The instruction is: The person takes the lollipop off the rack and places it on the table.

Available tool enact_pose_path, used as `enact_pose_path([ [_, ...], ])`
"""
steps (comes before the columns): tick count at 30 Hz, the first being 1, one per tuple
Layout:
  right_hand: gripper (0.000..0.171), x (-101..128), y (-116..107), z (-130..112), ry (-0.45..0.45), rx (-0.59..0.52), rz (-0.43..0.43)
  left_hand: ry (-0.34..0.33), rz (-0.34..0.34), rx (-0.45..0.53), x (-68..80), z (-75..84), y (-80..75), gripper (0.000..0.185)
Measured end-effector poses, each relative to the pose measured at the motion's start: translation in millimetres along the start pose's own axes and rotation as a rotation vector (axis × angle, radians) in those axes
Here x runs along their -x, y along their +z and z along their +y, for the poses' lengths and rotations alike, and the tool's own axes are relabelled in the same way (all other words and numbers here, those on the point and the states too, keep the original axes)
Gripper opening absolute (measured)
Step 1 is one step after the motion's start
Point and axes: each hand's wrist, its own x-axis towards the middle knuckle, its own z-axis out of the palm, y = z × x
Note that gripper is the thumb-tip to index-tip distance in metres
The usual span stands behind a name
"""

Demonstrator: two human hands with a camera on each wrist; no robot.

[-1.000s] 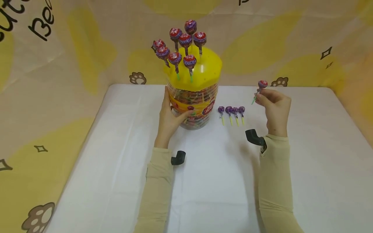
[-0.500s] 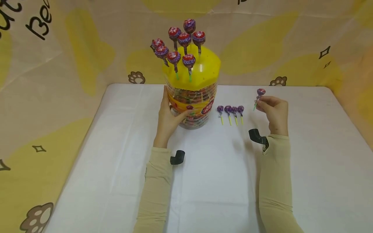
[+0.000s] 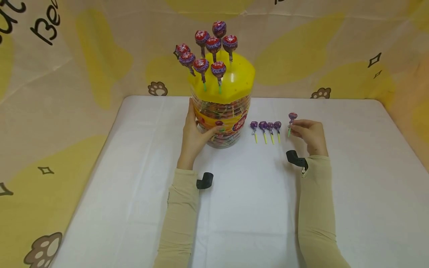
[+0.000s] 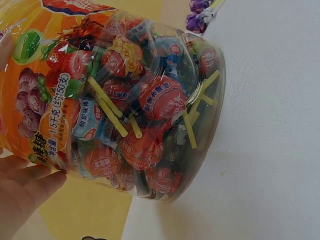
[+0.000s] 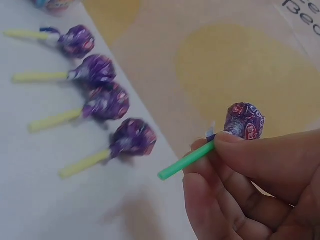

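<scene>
Four purple lollipops (image 3: 266,127) lie in a row on the white table (image 3: 254,208), just right of the big jar (image 3: 222,119). Their round heads point to the far side and their yellow sticks point to the near side.

One more lollipop (image 3: 292,117) is in the right hand (image 3: 310,134). The thumb and first finger pinch its green stick just under the head. The head is up and the stick leans down and to the left, toward the row. It is held a little above the table, just right of the last one in the row. To lie like the others, I think it would need its stick turned to the near side.

The left hand (image 3: 194,136) is on the left side of the jar, with the fingers curled round its wall. The jar is see-through and full of wrapped lollipops. Its yellow lid (image 3: 231,80) has eight lollipops (image 3: 207,52) stuck upright in it.

The right hand is much nearer to the row than the left hand is. A yellow cloth (image 3: 67,74) with paw prints hangs behind the table.
</scene>
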Motion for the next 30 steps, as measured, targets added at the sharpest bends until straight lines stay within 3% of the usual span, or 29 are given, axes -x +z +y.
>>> enact_pose_path([
  [8,0.016,-6.8,-3.0,16.8,0.04,-0.001,-0.066,-0.01,-0.003,0.001,-0.1,0.3,-0.1,0.108],
  [13,0.032,-10.1,-1.8,24.2,0.058,0.056,-0.099,-0.016,-0.004,0.004,-0.2,0.3,-0.1,0.108],
  [17,0.039,-11.5,-0.9,27.1,0.059,0.093,-0.093,-0.017,-0.005,0.001,0.0,0.2,-0.1,0.108],
  [30,0.037,-13.8,0.6,30.2,0.081,0.119,-0.06,-0.01,-0.007,-0.004,0.1,-1.1,0.1,0.106],
])
